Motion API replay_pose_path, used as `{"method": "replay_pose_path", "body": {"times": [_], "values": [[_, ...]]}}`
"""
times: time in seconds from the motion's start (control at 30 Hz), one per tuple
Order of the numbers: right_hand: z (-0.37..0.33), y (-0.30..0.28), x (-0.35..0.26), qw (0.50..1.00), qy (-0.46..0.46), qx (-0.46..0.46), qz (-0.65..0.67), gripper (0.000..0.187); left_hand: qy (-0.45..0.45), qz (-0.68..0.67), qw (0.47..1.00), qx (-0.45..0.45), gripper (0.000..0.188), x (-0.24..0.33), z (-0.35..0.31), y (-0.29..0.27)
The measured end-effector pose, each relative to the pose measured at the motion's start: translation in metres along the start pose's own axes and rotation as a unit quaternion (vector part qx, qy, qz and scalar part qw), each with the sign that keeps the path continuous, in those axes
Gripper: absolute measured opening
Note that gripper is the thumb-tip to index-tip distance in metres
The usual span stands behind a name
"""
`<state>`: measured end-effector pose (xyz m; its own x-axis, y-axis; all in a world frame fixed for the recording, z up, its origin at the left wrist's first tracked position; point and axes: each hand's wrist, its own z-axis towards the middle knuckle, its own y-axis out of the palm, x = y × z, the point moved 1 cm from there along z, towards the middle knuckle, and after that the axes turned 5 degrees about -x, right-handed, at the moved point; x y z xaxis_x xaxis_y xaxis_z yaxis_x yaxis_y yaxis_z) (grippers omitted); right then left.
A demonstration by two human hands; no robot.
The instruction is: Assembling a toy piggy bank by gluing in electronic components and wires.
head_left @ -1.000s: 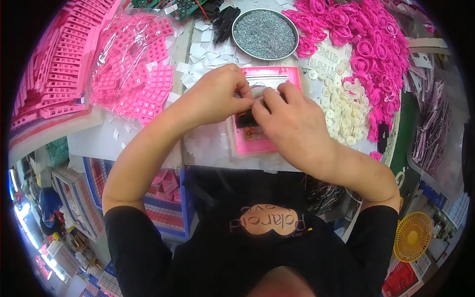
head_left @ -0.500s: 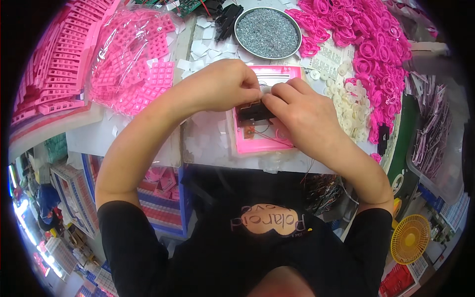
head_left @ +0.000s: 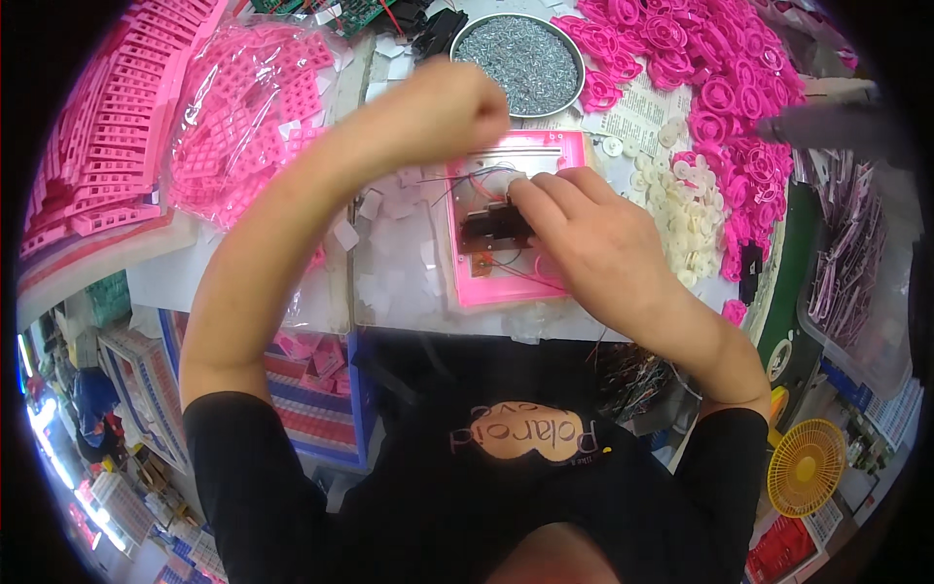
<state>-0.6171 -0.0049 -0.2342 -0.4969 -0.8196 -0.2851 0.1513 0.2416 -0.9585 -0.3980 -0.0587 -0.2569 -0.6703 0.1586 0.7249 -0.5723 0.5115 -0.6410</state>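
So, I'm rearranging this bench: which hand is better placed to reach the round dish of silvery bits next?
Probably the left hand: though blurred, it overlaps the near-left edge of the dish in view, while the right hand is over the pink casing, at the black part.

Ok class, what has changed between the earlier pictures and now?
The left hand has left the pink case, moving up toward the metal bowl; whether it holds anything is unclear. A blurred dark object has appeared at the right. The right hand stays at the case.
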Motion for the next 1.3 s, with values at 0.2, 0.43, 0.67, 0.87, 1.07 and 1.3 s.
{"method": "replay_pose_path", "body": {"times": [0.2, 0.43, 0.67, 0.87, 1.07, 1.3], "values": [[-0.019, -0.047, 0.041, 0.975, 0.006, 0.200, 0.097, 0.054, -0.005, 0.322, 0.936, 0.140, 0.019, -0.043, 0.051, 0.010], [0.044, -0.094, 0.106, 0.760, -0.003, 0.477, 0.442, 0.035, -0.011, 0.336, 0.928, 0.161, 0.020, -0.043, 0.070, 0.016], [0.088, -0.104, 0.099, 0.818, -0.069, 0.298, 0.487, 0.037, 0.020, 0.378, 0.917, 0.127, 0.021, -0.036, 0.072, 0.012], [0.067, -0.093, 0.063, 0.810, 0.015, 0.304, 0.501, 0.051, -0.005, 0.329, 0.931, 0.155, 0.023, -0.047, 0.084, 0.005], [0.042, -0.072, 0.058, 0.746, -0.003, 0.269, 0.609, 0.049, 0.006, 0.293, 0.935, 0.198, 0.022, -0.053, 0.076, -0.003], [0.008, -0.049, 0.047, 0.728, -0.078, 0.294, 0.614, 0.039, 0.166, 0.024, 0.953, 0.254, 0.009, 0.025, -0.009, 0.031]]}}
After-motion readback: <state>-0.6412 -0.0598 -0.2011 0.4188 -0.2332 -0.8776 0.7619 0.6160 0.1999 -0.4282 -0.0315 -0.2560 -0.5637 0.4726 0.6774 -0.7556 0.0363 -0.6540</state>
